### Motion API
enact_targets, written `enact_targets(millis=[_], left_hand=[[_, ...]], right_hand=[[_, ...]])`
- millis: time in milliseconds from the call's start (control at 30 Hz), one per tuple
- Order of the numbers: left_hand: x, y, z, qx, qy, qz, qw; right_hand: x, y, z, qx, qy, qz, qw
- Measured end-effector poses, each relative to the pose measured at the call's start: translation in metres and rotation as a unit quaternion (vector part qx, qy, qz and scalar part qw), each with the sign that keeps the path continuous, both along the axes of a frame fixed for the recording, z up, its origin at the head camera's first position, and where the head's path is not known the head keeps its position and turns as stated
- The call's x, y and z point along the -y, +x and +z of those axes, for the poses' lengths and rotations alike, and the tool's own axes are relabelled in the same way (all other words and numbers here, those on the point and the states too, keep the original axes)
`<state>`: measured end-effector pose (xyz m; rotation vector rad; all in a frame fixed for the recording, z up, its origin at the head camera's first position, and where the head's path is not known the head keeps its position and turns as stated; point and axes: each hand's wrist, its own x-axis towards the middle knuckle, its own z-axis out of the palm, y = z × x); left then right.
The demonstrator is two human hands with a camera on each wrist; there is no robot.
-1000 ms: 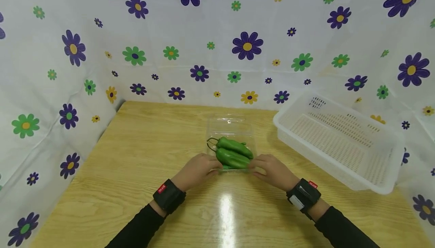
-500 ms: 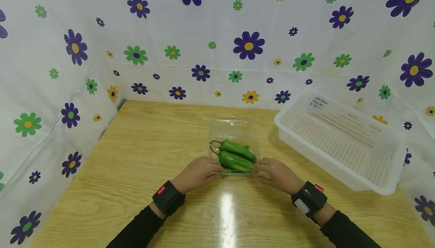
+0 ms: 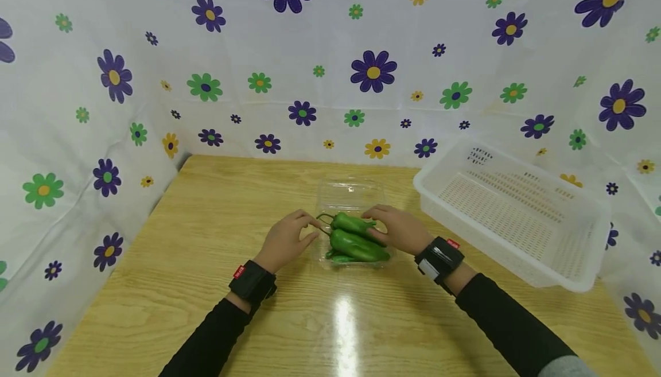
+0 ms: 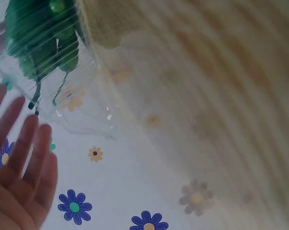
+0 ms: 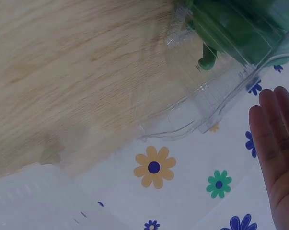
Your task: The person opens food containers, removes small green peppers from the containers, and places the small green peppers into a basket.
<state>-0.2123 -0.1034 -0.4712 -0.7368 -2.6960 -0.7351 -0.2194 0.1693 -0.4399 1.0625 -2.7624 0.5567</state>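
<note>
Green peppers (image 3: 356,247) lie piled in a clear plastic clamshell box (image 3: 350,194), its lid laid back away from me. Two long ones rest on top with curved stems toward the left; parts of others show beneath. My left hand (image 3: 287,241) is at the box's left side, fingers spread and loosely bent near the stems. At the right side, my right hand (image 3: 400,229) reaches over the pepper tips, partly covering them. Its fingers (image 5: 273,129) look straight in the right wrist view. Whether either hand touches a pepper, I cannot tell.
A white perforated plastic basket (image 3: 516,216) stands at the right of the wooden table (image 3: 232,193). Behind and at the sides hangs a white flowered cloth (image 3: 289,50). Each wrist wears a black band.
Both hands have let go of the box's front edge and moved back along its sides, up beside the peppers. The box and basket stay about where they were.
</note>
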Motion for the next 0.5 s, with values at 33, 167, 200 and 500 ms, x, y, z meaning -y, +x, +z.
enact_targets(millis=[33, 167, 200, 500], left_hand=[[-0.001, 0.000, -0.001, -0.001, 0.002, 0.013, 0.9999], [-0.004, -0.001, -0.004, -0.016, -0.007, 0.041, 0.9990], [-0.004, -0.002, -0.005, -0.017, -0.011, 0.038, 0.9991], [-0.001, -0.014, -0.001, 0.062, -0.045, -0.050, 0.9958]], right_hand=[[0.004, -0.005, -0.001, 0.004, 0.008, 0.002, 1.000], [0.014, -0.018, -0.007, 0.015, 0.048, 0.012, 0.999], [0.016, -0.019, -0.008, 0.022, 0.053, 0.017, 0.998], [0.023, -0.026, -0.014, 0.064, 0.085, 0.022, 0.994]])
